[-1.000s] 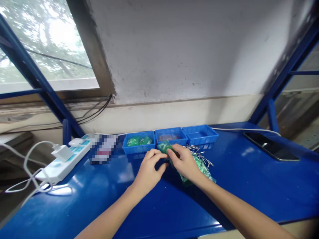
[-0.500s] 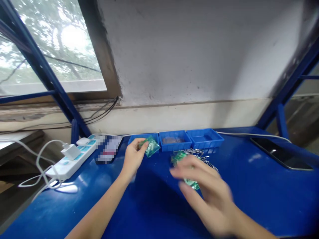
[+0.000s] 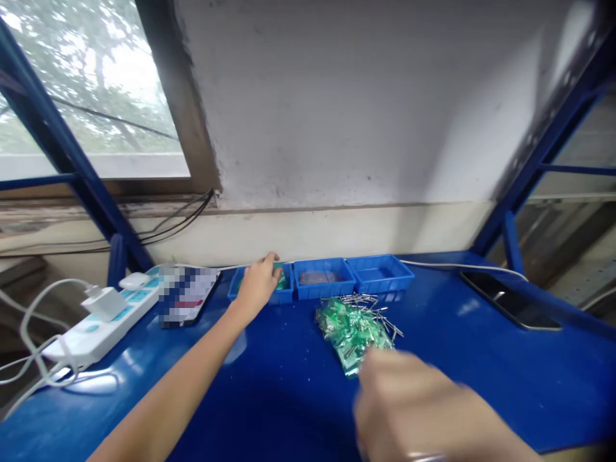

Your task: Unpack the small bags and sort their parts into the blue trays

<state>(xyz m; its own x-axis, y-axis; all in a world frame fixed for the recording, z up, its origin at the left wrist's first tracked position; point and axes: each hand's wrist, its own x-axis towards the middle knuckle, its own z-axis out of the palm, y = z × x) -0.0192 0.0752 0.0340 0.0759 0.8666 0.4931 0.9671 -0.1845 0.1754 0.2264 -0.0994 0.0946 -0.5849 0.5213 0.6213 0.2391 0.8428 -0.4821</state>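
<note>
Reaches with the left hand point(image 3: 258, 282) over the left blue plastic bin point(image 3: 283, 298), with bent fingers close above a green plastic packet point(image 3: 285, 277) inside it. Cannot tell a pinch from a loosened hold, given so much hidden under the hand. Has the right hand point(image 3: 397, 401) close to the camera and badly blurred, seemingly with fingers curled in; cannot tell any grasp there, nor any contact with the crumpled pile of green plastic packaging point(image 3: 353, 330) just beyond, lying on the blue tabletop point(image 3: 279, 391).

Seems to be at the step of setting a packet into the left bin. Calls next, by that reading, for a clean release, a lift clear of the rim, and a careful separation of one more packet from the pile without dragging along the slender metal pins point(image 3: 359, 299) fanned out at its far and right edges.

Note farther back, in one row, the middle blue bin point(image 3: 321, 293) with indistinct brownish contents, then the right blue bin point(image 3: 382, 284). See well apart, at the right, a black smartphone point(image 3: 505, 298); at the left, a partly pixelated phone point(image 3: 197, 296) beside a white power strip point(image 3: 103, 333).
</note>
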